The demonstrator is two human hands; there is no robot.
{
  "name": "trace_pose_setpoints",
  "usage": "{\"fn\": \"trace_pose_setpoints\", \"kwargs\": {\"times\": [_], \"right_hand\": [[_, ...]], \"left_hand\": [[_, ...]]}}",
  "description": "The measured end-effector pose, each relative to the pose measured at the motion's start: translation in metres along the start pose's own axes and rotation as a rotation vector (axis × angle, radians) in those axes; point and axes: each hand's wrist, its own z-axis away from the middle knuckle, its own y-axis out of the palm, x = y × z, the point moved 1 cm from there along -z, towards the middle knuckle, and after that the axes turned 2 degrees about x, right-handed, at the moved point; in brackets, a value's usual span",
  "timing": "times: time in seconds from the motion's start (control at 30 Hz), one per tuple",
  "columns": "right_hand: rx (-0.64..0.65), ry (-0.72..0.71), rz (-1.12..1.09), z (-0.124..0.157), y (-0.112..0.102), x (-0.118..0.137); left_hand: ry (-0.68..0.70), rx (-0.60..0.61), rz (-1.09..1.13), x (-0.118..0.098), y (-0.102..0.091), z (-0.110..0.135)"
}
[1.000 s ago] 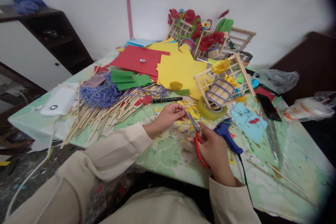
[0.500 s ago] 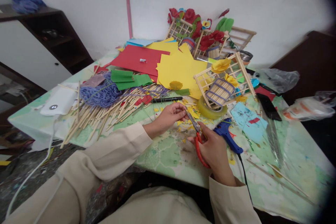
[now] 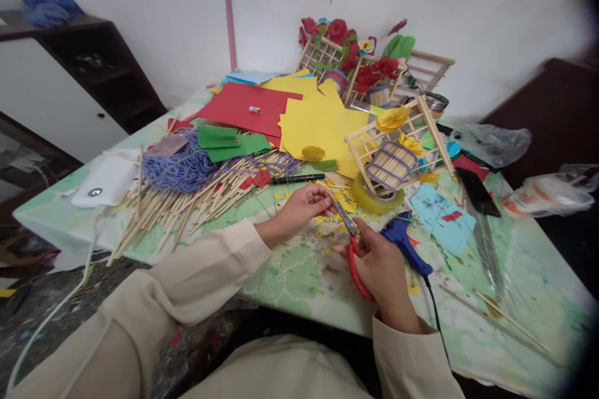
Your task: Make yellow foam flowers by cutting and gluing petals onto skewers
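From the head view, the right hand (image 3: 381, 271) is clenched round the red handles of the scissors (image 3: 350, 238), thumb through the upper loop. The blades point up and left and meet the left hand (image 3: 302, 206). The left fingers (image 3: 322, 199) are pinched together right at the blade tips; what they pinch is too small to tell. Both hands hover low over the table (image 3: 299, 271), near its front edge, with yellow scraps (image 3: 345, 202) strewn just behind them. A blue glue gun (image 3: 405, 240) lies just beside the right hand, on its right, and a tape roll (image 3: 377, 198) sits behind the gun. A black pen (image 3: 297, 178) lies just behind the left hand. To the left are sticks (image 3: 187, 199) in a heap, with purple yarn (image 3: 180, 168) on them. Yellow paper (image 3: 318, 121) and red paper (image 3: 246, 106) lie farther back, and a wooden frame (image 3: 397, 149) leans over the tape roll.
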Motion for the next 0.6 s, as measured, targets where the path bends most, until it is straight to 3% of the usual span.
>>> {"fn": "trace_pose_setpoints", "kwargs": {"times": [0.6], "right_hand": [[-0.016,-0.013,-0.037,0.0014,0.0014,-0.0001]], "left_hand": [[-0.03,-0.007,0.034,-0.0023,0.0014,0.0019]]}}
